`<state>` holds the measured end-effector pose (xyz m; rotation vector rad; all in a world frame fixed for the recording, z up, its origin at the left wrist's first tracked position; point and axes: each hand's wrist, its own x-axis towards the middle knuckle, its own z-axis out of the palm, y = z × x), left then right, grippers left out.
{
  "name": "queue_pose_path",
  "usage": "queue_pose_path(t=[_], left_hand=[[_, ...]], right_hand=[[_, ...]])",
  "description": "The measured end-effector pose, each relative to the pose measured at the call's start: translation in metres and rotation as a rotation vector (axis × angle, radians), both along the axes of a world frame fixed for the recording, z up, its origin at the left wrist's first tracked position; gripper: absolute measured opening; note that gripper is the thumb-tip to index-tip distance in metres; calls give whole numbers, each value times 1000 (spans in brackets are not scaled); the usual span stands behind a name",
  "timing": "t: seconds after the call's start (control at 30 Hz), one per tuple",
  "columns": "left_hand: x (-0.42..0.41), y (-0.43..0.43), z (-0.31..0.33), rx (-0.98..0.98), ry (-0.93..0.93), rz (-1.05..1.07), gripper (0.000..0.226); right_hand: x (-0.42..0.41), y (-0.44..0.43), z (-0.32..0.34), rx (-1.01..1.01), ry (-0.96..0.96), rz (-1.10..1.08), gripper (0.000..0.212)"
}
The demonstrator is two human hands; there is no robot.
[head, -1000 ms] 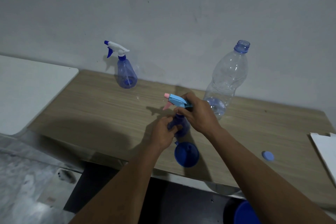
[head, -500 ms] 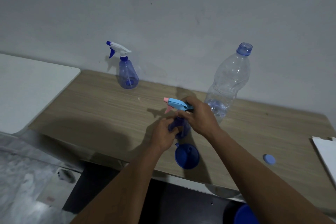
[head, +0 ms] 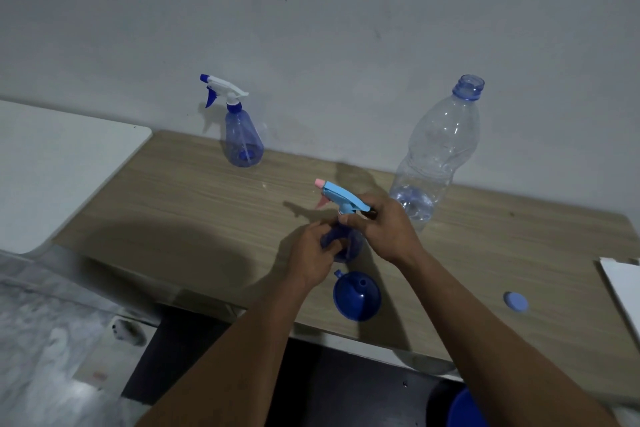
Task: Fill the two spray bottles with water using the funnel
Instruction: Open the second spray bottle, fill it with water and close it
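Little has shifted: both hands stay on the near spray bottle (head: 349, 248) on the bench (head: 173, 201).
Around its blue body curls the left hand (head: 311, 253); the right hand (head: 384, 229) pinches the collar under the light-blue trigger head (head: 341, 196). At 6 o'clock lies the funnel (head: 356, 296), the second spray bottle (head: 242, 139) at 10, the open water bottle (head: 436, 156) at 2.
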<state>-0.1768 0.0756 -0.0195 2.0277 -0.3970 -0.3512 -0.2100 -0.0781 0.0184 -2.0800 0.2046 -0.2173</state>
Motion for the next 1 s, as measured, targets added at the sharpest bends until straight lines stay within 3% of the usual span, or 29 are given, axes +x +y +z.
queue_pose_path(t=[0.2,0.33,0.53,0.77,1.0], left_hand=[[3,-3,-3,-28,-1,-18,20],[6,-3,-9,2,8,-17,16],[2,-3,-4,-33,5,12,15],[1,-3,-2,-47,-11,16,13],[-2,-1,3,22,-47,6,21]], right_hand=[[4,1,-3,-43,-14,-53,18],[6,11,-12,-36,-50,-132,34],[1,13,-19,-46,-110,-84,13],[-2,11,-24,79,-89,-68,6],[-2,21,-23,94,-59,-146,29]])
